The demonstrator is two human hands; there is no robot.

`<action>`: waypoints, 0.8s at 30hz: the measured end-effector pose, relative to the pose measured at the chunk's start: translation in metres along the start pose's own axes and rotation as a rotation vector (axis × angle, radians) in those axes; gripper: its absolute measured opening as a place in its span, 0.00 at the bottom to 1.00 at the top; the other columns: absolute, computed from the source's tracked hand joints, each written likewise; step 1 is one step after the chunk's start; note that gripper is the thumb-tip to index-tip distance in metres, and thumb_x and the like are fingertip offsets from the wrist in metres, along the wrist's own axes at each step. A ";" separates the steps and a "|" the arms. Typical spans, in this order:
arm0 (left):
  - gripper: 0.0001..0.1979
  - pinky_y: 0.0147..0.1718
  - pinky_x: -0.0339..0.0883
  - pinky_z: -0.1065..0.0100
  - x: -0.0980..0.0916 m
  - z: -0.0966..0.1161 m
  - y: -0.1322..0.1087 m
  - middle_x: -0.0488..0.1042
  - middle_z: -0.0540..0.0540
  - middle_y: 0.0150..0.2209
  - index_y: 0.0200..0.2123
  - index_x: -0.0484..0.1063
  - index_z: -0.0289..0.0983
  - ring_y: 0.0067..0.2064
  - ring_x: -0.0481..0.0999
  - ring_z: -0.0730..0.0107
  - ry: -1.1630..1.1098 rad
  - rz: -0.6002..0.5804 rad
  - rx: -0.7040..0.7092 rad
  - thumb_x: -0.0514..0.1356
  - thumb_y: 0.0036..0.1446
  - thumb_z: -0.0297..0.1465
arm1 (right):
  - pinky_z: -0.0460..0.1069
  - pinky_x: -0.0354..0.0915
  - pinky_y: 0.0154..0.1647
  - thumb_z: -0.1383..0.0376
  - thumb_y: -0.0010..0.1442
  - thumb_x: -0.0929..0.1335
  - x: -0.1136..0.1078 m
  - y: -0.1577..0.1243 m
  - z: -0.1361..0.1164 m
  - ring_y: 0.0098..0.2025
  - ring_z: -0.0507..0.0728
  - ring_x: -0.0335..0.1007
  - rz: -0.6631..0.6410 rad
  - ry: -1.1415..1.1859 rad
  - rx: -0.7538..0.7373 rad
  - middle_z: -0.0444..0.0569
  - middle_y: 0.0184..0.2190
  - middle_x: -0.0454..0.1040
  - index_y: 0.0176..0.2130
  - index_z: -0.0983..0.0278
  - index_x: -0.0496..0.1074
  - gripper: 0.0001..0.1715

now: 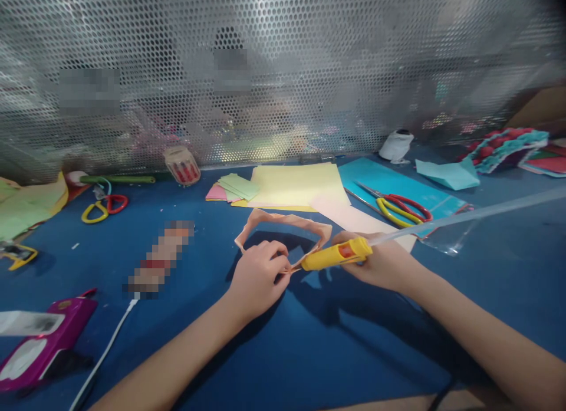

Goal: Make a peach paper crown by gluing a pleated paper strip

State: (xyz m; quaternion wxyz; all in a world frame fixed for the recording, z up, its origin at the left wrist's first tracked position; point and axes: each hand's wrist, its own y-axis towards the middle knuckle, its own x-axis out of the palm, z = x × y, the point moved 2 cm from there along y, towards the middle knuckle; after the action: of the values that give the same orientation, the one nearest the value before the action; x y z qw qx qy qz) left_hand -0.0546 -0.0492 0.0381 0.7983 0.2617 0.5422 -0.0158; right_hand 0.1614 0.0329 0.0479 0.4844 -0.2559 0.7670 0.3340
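Note:
My left hand (pixel 260 275) pinches the near edge of a peach-coloured folded paper strip (pixel 287 219), which is bent into an open loop. In my right hand (pixel 384 260) is a yellow glue gun (pixel 331 255), its nozzle pointing left at the strip beside my left fingertips. A long translucent glue stick (pixel 477 213) runs out of the gun's back end to the right. Whether the nozzle touches the paper I cannot tell. My right fingers wrap the gun's handle and are partly hidden behind it.
Behind my hands lie yellow paper sheets (pixel 296 184), small green paper pieces (pixel 239 187) and blue paper (pixel 367 175) with red-and-yellow scissors (pixel 398 207). Leftward are more scissors (pixel 104 207), a blurred-out corded object (pixel 161 260) and a purple device (pixel 53 334). A perforated metal screen (pixel 283 75) rises behind.

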 end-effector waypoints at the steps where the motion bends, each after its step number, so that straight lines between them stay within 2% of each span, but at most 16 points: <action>1: 0.05 0.32 0.64 0.65 0.000 0.000 0.000 0.74 0.46 0.36 0.26 0.72 0.36 0.37 0.72 0.65 -0.002 0.001 0.002 0.58 0.53 0.25 | 0.47 0.62 0.26 0.66 0.52 0.63 0.000 0.000 0.000 0.27 0.55 0.72 0.002 0.011 0.005 0.46 0.31 0.77 0.39 0.60 0.69 0.13; 7: 0.06 0.32 0.64 0.65 -0.001 0.000 0.000 0.74 0.46 0.35 0.26 0.72 0.36 0.36 0.72 0.65 -0.005 0.010 0.012 0.57 0.54 0.26 | 0.46 0.61 0.24 0.66 0.51 0.63 0.001 0.000 0.002 0.25 0.54 0.70 -0.010 0.030 0.032 0.45 0.29 0.76 0.38 0.60 0.68 0.11; 16: 0.08 0.34 0.66 0.64 -0.002 -0.002 0.001 0.74 0.46 0.35 0.23 0.72 0.36 0.36 0.72 0.65 -0.067 0.021 -0.040 0.58 0.54 0.27 | 0.47 0.58 0.23 0.61 0.52 0.65 -0.002 0.000 0.002 0.22 0.53 0.66 0.026 -0.053 0.044 0.44 0.25 0.73 0.33 0.59 0.68 0.06; 24: 0.04 0.36 0.67 0.62 0.000 -0.006 0.001 0.74 0.47 0.37 0.31 0.75 0.38 0.36 0.72 0.65 -0.120 0.024 -0.130 0.60 0.52 0.27 | 0.48 0.58 0.23 0.61 0.53 0.64 -0.002 0.001 0.005 0.24 0.54 0.68 0.048 -0.042 0.053 0.45 0.26 0.74 0.33 0.61 0.68 0.08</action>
State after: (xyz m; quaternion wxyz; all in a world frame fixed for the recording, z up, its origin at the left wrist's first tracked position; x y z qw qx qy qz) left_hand -0.0590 -0.0456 0.0368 0.8448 0.2142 0.4902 0.0132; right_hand 0.1644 0.0378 0.0488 0.4990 -0.2172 0.7711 0.3304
